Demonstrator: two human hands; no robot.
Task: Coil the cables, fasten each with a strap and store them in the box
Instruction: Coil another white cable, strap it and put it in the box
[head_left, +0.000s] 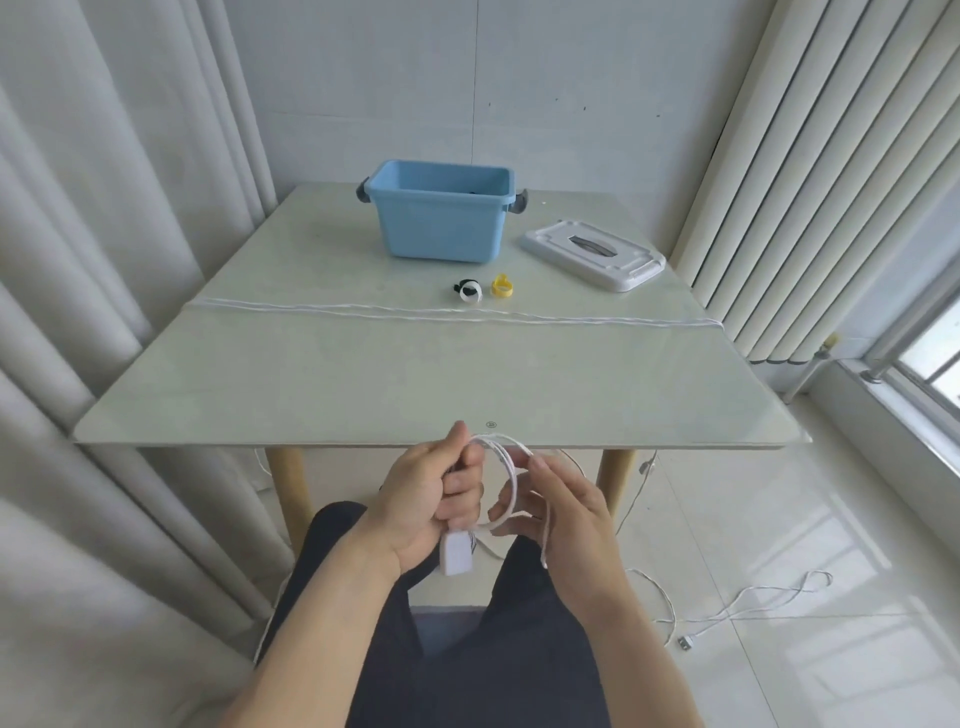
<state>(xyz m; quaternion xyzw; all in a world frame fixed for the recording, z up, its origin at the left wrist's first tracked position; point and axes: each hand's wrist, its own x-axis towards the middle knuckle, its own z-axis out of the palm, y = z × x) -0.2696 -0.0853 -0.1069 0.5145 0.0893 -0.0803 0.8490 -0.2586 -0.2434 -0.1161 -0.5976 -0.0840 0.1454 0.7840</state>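
Pale table fills mid-frame, blue box at top center sitting open, probably for finished coils. Bottom center, left hand grips the white cable loops while right hand pinches the next turn.

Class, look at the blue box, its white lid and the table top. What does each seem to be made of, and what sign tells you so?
Blue box: probably plastic, with smooth, evenly coloured moulded walls and a rolled rim.
White lid: likely plastic too, matte, with moulded ridges and a slot.
Table top: glossy and pale, perhaps glass or polished stone; it reflects light softly.
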